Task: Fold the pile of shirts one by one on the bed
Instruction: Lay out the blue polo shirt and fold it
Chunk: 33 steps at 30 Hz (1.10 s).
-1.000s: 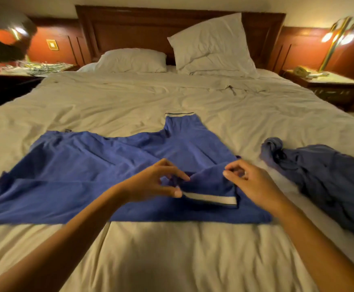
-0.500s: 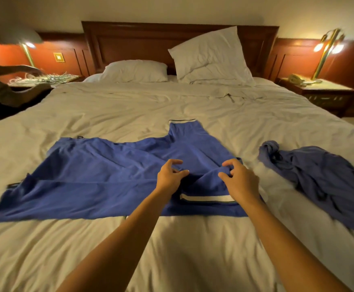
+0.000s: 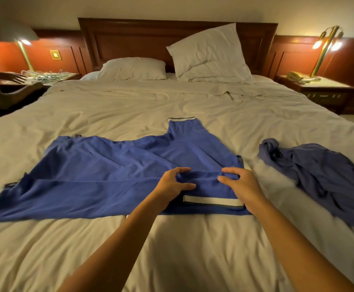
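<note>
Pinching a soft ridge of the blue shirt with left hand and right hand, fingers curled, side by side just above the folded-in, white-banded cuff. Spread flat and sideways on the rumpled cream bed. Right of it, apart, a crumpled shirt. Wide bare sheet nearer and toward the pillows.

Wooden headboard, pale wall, brass lamp lit on nightstand.
</note>
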Tool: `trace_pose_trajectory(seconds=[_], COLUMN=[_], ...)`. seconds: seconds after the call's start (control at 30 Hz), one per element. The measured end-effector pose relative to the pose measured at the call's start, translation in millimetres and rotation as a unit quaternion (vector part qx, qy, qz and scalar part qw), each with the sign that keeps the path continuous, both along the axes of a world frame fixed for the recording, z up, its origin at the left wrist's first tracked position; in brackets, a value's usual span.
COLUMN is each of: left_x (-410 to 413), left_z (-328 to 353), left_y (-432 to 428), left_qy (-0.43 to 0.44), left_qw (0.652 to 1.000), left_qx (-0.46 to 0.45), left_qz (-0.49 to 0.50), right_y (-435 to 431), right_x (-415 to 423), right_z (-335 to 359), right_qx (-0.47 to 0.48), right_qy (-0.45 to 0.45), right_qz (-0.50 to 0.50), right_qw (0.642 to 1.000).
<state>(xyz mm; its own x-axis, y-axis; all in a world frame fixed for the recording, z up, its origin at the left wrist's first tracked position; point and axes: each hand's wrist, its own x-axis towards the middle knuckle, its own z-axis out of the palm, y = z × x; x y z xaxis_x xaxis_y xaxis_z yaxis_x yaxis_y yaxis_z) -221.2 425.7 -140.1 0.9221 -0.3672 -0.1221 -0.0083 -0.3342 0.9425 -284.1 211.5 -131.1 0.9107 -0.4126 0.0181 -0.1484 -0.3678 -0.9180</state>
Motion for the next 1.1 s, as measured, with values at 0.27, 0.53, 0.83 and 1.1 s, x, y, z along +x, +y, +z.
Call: trace_pose_trajectory(seconds=[0.27,0.53,0.83,1.1], left_x=[1.2,5.8,8.1,44.9], left_z=[-10.7,-12.4,-32.3,-37.7], left_y=[6.7,3.2,83.3,258.1], left_qy=[-0.019,-0.172,-0.255,-0.197], left_qw=[0.996,0.941,0.884,0.771], left_qx=[0.089,0.291,0.391,0.599], left_qz=[0.0,-0.027,-0.029,-0.09], right_y=[-6.1,-2.9,56.0,93.7], right_x=[-15.0,0.0,3.5,31.0], right_z=[-5.1,-6.9,-9.4,-38.0], right_qx=[-0.135,-0.312,-0.447,-0.467], right_qy=[0.077,0.07,0.055,0.201], right_qz=[0.062,0.058,0.126,0.234], right_qw=[0.986,0.946,0.884,0.829])
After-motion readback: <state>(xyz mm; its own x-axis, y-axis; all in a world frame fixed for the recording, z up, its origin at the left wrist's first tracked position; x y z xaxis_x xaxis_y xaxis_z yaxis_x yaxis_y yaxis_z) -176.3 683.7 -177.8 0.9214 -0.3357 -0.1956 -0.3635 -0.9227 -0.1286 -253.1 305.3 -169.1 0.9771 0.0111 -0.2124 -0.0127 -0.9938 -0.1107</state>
